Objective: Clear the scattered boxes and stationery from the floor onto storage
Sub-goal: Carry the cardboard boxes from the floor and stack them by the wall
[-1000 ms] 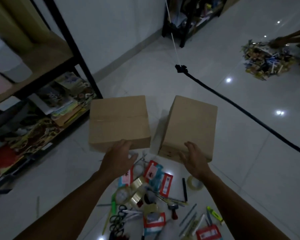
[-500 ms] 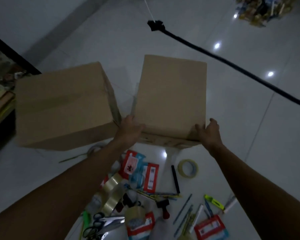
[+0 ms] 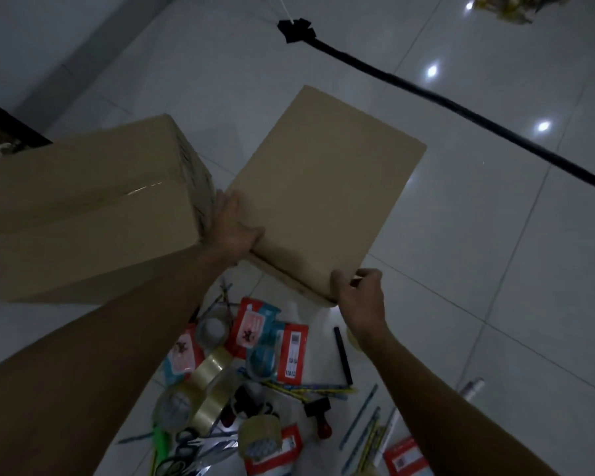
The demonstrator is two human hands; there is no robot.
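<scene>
White tiled floor is seen from above, dim light. The taped cardboard box sits left of the plain cardboard box, just beside it — nothing is holding it. The plain box is gripped at its near edge by both hands and appears tilted, near edge raised off the floor. The left hand is pressed on its near-left corner, thumb laid on top, fingers down the left side between the two boxes. The right hand is curled round its near-right corner, thumb on top, fingers wrapped under the edge. A black cable runs across the floor beyond the plain box. Nearer than the plain box a stationery pile is scattered — clear tape rolls, red blister packs, a black marker, scissors, pencils.
</scene>
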